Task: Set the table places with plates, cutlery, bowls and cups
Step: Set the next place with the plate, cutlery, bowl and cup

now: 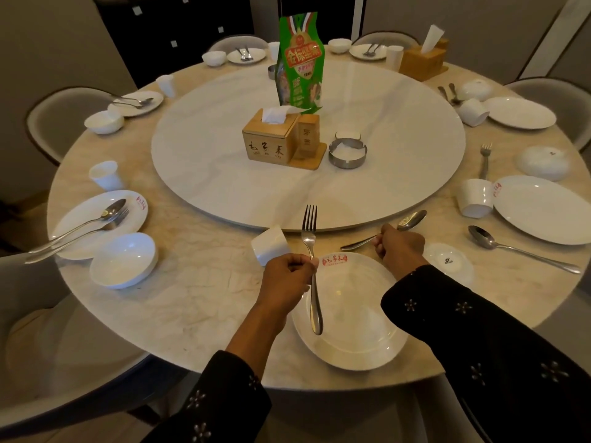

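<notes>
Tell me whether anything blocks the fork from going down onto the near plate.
Nothing visible does. The left hand holds the fork over the near plate, whose bare face shows below it. The tipped cup lies on the table left of the plate, and the right hand grips the spoon beyond the rim.

Two long black sleeves (479,340), scattered small pale flower-shaped embroidery, bare hands (287,276)
</notes>
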`<move>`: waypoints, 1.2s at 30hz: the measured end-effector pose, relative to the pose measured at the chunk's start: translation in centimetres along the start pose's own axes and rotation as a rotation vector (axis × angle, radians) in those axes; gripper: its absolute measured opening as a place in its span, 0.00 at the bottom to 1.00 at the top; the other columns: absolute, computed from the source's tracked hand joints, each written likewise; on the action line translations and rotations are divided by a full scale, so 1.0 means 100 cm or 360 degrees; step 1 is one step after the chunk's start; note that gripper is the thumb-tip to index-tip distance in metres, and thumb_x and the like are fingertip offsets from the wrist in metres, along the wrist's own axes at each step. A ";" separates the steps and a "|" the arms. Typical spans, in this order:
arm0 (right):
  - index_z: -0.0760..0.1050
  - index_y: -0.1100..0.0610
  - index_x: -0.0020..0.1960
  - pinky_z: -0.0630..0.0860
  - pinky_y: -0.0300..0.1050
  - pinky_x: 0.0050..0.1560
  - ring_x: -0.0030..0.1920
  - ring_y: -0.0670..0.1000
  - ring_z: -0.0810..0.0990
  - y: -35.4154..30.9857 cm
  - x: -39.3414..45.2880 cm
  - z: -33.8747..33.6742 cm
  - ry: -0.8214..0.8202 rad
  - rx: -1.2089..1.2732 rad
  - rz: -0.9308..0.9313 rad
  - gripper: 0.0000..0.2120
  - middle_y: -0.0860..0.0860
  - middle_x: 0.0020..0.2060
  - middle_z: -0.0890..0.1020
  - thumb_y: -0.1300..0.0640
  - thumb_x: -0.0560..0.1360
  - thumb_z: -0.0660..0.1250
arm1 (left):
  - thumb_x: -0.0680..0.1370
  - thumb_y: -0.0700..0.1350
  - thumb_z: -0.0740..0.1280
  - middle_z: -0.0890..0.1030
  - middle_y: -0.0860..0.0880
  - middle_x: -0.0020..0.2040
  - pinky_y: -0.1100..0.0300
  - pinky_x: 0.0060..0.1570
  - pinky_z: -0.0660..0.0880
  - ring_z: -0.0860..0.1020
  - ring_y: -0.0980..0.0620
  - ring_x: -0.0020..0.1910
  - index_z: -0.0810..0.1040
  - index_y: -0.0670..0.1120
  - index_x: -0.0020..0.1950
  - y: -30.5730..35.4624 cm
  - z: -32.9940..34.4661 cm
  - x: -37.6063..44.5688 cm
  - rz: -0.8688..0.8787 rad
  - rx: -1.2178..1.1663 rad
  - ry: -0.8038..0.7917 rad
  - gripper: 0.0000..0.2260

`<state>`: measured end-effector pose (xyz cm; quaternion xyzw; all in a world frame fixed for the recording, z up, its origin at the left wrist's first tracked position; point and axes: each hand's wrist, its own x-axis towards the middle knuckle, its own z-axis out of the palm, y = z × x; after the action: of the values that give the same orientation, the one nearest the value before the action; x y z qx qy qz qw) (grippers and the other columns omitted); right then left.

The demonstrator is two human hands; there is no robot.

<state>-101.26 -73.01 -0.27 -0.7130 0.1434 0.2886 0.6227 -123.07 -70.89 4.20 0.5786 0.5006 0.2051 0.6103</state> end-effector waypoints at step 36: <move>0.82 0.62 0.43 0.80 0.43 0.39 0.38 0.52 0.80 0.074 -0.093 -0.089 -0.0701 -0.1061 -0.0435 0.01 0.57 0.40 0.83 0.65 0.71 0.72 | 0.75 0.39 0.71 0.82 0.43 0.46 0.48 0.56 0.79 0.81 0.44 0.50 0.79 0.45 0.40 -0.048 0.054 -0.047 -0.0311 0.0225 0.0095 0.04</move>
<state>-110.72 -84.49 -0.27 -0.8092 -0.1903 0.3794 0.4062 -122.01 -78.67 0.70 0.5622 0.5859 0.1260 0.5700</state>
